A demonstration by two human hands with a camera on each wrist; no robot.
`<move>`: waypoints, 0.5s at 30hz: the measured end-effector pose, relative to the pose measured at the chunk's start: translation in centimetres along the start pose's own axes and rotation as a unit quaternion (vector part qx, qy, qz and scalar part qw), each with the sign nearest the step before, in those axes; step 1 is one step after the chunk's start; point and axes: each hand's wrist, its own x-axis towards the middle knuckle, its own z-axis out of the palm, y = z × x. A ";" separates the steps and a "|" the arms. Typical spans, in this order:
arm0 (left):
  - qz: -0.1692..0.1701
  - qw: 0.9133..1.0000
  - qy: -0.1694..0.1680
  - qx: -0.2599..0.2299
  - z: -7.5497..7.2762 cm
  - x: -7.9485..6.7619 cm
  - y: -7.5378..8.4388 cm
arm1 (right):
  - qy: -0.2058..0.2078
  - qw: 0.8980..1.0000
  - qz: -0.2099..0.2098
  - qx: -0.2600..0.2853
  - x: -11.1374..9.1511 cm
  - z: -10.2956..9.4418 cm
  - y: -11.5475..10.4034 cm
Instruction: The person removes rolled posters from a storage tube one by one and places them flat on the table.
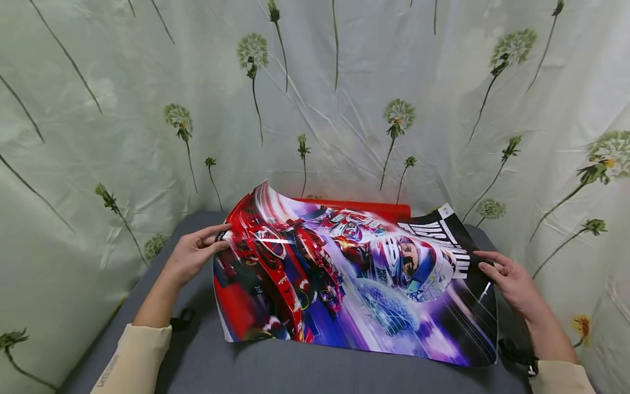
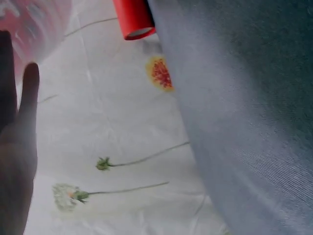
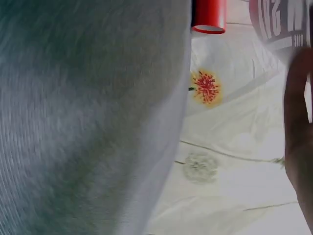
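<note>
A glossy, curved poster (image 1: 354,306) with red racing cars and a helmeted driver hangs tilted between both hands in the head view. My left hand (image 1: 199,253) pinches its left edge between thumb and fingers; a dark ring is on one finger. At the opposite edge, beside the black part with white lettering, my right hand (image 1: 512,282) pinches the sheet. Behind the poster lies a red tube (image 1: 394,209), mostly covered by it. The left wrist view catches the tube's end (image 2: 134,22), as does the right wrist view, where the hand (image 3: 298,132) is partly cut off.
A grey cloth-covered table (image 1: 295,372) is under the poster. Around its back and sides hangs a pale curtain (image 1: 344,109) printed with dandelions. Dark straps (image 1: 183,320) show at both wrists, below beige sleeves (image 1: 135,355).
</note>
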 end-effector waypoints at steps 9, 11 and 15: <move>0.047 0.990 0.135 0.008 1.2 0.2 0.1 | 0.182 0.965 -0.007 -0.187 0.5 2.4 -2.1; 0.050 0.988 0.143 -0.012 1.4 0.2 0.0 | 0.191 0.968 -0.001 -0.161 0.4 2.8 -1.7; 0.030 0.990 0.136 -0.026 1.3 0.5 -0.3 | 0.184 0.977 0.013 -0.110 0.7 2.7 -1.3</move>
